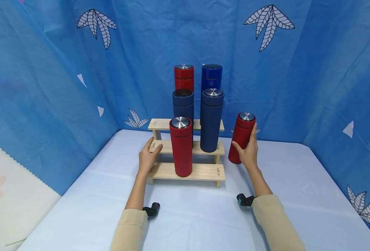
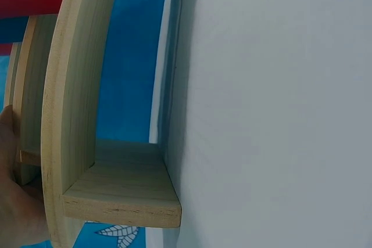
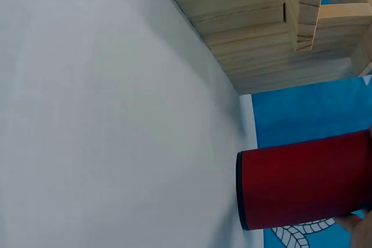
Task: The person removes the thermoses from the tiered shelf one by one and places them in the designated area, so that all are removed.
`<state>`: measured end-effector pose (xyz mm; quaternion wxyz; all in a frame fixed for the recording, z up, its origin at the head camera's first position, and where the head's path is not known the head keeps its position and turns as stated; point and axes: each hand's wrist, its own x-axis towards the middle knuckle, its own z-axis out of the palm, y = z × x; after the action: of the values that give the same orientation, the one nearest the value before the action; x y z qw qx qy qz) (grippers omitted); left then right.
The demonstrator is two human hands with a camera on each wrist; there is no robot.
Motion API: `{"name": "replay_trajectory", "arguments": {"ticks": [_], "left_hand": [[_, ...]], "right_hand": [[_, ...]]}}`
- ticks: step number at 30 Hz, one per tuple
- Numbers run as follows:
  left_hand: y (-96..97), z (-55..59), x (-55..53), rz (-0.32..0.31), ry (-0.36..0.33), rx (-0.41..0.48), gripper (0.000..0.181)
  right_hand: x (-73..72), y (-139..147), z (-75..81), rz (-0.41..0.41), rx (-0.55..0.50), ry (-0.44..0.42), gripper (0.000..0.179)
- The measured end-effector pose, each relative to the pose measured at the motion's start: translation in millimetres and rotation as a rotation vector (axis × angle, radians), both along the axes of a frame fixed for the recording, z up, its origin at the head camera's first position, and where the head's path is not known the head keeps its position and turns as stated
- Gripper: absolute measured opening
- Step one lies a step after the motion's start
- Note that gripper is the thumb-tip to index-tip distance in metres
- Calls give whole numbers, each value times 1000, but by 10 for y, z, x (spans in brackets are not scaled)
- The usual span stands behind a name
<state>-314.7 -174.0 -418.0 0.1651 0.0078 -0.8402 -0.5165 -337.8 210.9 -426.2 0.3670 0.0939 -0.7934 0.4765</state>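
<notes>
My right hand (image 1: 249, 150) grips a red thermos bottle (image 1: 242, 137) by its side, thumb on the left and fingers on the right. The bottle leans slightly, to the right of a three-tier wooden stand (image 1: 207, 170); its dark base rim shows close over the table in the right wrist view. My left hand (image 1: 147, 158) is at the stand's left end by the middle tier, thumb and fingers spread. Another red thermos (image 1: 182, 150) stands on the front tier. Two matte blue thermoses, one black-lidded (image 1: 183, 104) and one silver-lidded (image 1: 212, 122), occupy the middle tier.
At the back tier stand a glossy red thermos (image 1: 184, 78) and a glossy blue one (image 1: 211, 76), partly hidden by those in front. A pale cloth covers the table (image 1: 197, 219). Blue leaf-print curtains (image 1: 150, 52) enclose the back and sides.
</notes>
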Motion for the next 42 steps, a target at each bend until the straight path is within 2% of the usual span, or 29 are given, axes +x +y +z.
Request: {"name": "replay_trajectory", "arguments": {"ticks": [19, 26, 29, 33, 37, 40, 42], "left_hand": [[14, -4, 1, -1, -14, 12, 71], [12, -30, -13, -1, -7, 9, 71], [9, -32, -12, 0, -7, 7, 72], [12, -28, -11, 4, -7, 0, 72], [14, -18, -7, 5, -4, -2, 71], [10, -15, -9, 9, -3, -6, 71], [8, -11, -7, 9, -2, -3, 71]], "right_hand": [[54, -27, -34, -49, 6, -35, 98], [100, -30, -47, -42, -26, -37, 100], [132, -53, -17, -66, -50, -24, 99], [185, -116, 127, -122, -88, 45, 96], [283, -230, 375, -168, -120, 161, 89], [385, -367, 573, -156, -127, 268, 84], [459, -486, 689, -118, -131, 337, 80]]}}
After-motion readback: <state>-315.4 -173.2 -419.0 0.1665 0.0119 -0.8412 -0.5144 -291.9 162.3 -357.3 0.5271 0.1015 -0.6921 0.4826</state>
